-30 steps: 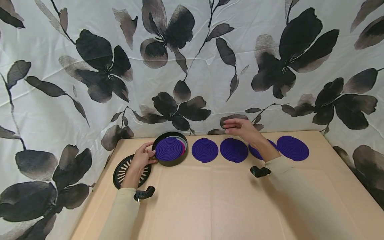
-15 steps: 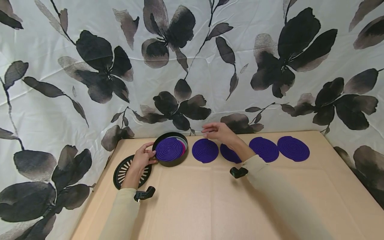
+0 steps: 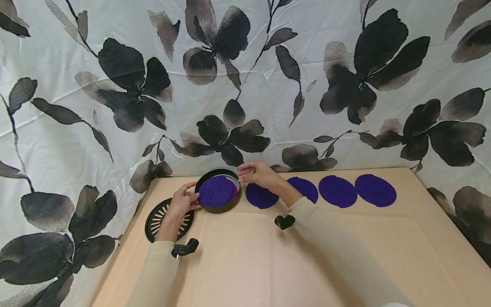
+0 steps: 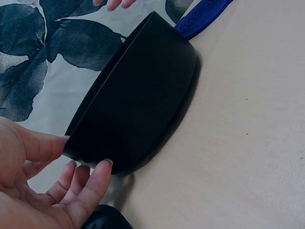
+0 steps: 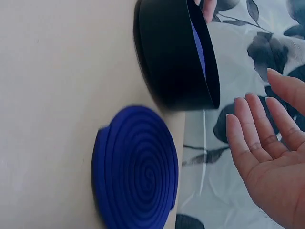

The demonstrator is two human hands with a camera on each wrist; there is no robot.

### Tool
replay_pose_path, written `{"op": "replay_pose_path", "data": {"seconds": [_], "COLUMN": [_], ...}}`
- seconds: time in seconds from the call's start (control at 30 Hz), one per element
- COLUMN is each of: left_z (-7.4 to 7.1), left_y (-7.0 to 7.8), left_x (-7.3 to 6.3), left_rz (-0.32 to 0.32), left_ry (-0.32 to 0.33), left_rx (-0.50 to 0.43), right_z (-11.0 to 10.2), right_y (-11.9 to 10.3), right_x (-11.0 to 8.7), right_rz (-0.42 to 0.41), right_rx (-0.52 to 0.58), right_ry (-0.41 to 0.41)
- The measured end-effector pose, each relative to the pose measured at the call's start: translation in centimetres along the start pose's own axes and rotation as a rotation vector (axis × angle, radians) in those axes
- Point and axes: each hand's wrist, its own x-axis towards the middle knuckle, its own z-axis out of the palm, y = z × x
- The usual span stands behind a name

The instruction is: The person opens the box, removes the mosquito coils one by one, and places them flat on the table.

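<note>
Four purple spiral coils [image 3: 375, 190] lie in a row near the counter's [image 3: 238, 256] back edge, by the patterned fabric [image 3: 268, 106]; broad counter surface runs in front. A round black container [image 3: 220, 209] stands at the row's left end, a fifth coil [image 3: 216, 191] inside; a slotted black disc [image 3: 154, 222] lies beneath the left wrist. Left hand [image 3: 181, 202]: digits spread against the container's outer wall; whether they press or merely rest cannot be told. Right hand [image 3: 256, 175]: fingers extended, palm free, near the container's right rim. Head view alone shows a pink crescent [image 3: 234, 191] beside the inner coil; right wrist view shows fingertips apart from the rim.
</note>
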Motion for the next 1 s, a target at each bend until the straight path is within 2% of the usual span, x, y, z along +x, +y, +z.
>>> {"op": "replay_pose_path", "data": {"seconds": [0.5, 0.77, 1.0], "left_z": [0.0, 0.2, 0.3], "left_y": [0.3, 0.3, 0.3], "left_x": [1.0, 1.0, 1.1], "left_rz": [-0.006, -0.003, 0.005], "left_ry": [-0.011, 0.001, 0.007], "left_rx": [0.0, -0.002, -0.001], "right_z": [3.3, 4.5, 5.1], "right_y": [-0.2, -0.1, -0.4], "right_x": [3.0, 3.6, 4.1], "right_rz": [0.021, 0.054, 0.066], "right_rx": [-0.012, -0.14, -0.283], "right_ry": [-0.066, -0.031, -0.056]}}
